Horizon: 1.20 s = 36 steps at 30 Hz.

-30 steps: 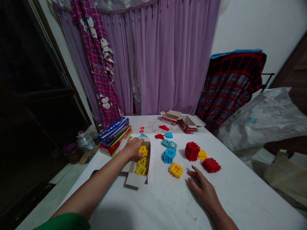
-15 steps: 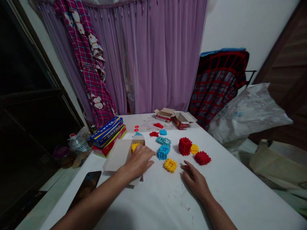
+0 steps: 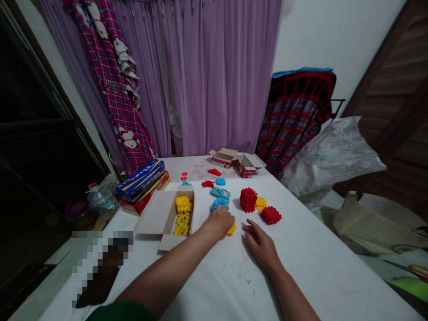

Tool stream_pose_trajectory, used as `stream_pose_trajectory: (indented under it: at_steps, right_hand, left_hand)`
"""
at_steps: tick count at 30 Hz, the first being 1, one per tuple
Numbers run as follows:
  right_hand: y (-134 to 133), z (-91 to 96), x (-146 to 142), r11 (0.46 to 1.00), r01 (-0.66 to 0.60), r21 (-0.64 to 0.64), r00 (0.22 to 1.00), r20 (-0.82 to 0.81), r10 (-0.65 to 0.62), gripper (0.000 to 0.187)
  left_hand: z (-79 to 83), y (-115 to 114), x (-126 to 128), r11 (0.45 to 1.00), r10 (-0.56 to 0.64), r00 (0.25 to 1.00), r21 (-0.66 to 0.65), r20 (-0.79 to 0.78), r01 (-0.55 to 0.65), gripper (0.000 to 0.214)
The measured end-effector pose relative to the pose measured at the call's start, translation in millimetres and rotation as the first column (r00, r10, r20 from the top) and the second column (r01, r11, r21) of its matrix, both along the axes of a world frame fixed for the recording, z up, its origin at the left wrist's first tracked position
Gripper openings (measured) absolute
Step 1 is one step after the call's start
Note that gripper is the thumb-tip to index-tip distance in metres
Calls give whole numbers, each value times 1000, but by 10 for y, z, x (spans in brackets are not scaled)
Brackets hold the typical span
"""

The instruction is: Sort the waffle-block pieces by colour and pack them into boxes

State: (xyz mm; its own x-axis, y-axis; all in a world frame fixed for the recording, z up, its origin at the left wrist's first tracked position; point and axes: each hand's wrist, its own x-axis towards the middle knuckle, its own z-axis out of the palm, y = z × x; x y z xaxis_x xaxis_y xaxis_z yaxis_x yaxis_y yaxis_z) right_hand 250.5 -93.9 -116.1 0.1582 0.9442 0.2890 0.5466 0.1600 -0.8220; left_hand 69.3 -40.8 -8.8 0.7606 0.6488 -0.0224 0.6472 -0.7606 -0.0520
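My left hand (image 3: 220,222) is at a stack of blue interlocking toy blocks (image 3: 219,203), fingers bent over its near side and partly hidden. Just beside that hand, a yellow block (image 3: 232,228) shows in part. My right hand (image 3: 262,246) rests on the table with nothing in it, fingers apart and slightly curled. Beyond it sit a red block cube (image 3: 248,199), a smaller yellow piece (image 3: 261,203) and a flat red stack (image 3: 271,215). To the left, an open carton (image 3: 157,213) holds several yellow blocks (image 3: 183,204).
Blue and red boxes (image 3: 142,180) are stacked at the table's left side. Two opened cartons (image 3: 246,168) stand at the far edge. Loose teal pieces (image 3: 220,193) and red pieces (image 3: 207,183) lie mid-table. A blurred dark object (image 3: 103,272) lies at the near left.
My left hand has moved right from the yellow blocks in the carton to the blue stack, uncovering the carton's contents. The right hand stays about where it was. The view has shifted slightly.
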Motion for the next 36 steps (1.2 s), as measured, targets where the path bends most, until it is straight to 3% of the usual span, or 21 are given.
stream_pose_trajectory:
  at_steps: [3, 6, 10, 13, 17, 24, 27, 33, 36]
  right_hand:
    - [5, -24, 8, 1000, 0, -9, 1000, 8, 0, 51]
    - [11, -44, 23, 1000, -9, -18, 1000, 10, 9, 51]
    - [14, -41, 43, 1000, -17, -23, 999, 35, 18, 50]
    - [17, -30, 52, 999, -12, -31, 998, 59, 14, 50]
    - [23, -36, 51, 1000, -4, -26, 998, 66, 6, 51]
    - [13, -35, 41, 1000, 2, -24, 996, 88, 0, 51]
    - [18, -37, 45, 1000, -1, -24, 996, 84, 3, 50]
    - [16, -39, 43, 1000, 1, -14, 997, 77, 0, 50]
    - [7, -18, 35, 1000, -6, -13, 996, 86, 8, 49]
  left_hand:
    - [45, -57, -5, 1000, 4, 1000, 16, 18, -5, 20]
    - [242, -142, -141, 1000, 13, 999, -5, 46, -13, 32]
    - [642, -142, -645, 993, 119, 990, -22, 79, -117, 36]
    - [820, -43, -1117, 963, 270, 963, 18, 12, -271, 35]
    - [766, 81, -1459, 948, 320, 942, 37, -103, -318, 32]
    - [569, 128, -1414, 936, 349, 920, 12, -179, -353, 38]
    - [583, 81, -1451, 933, 359, 920, 19, -157, -360, 42]
    - [702, -11, -1477, 918, 398, 915, 35, -72, -396, 18]
    - [732, -25, -1428, 910, 414, 905, 33, -98, -413, 21]
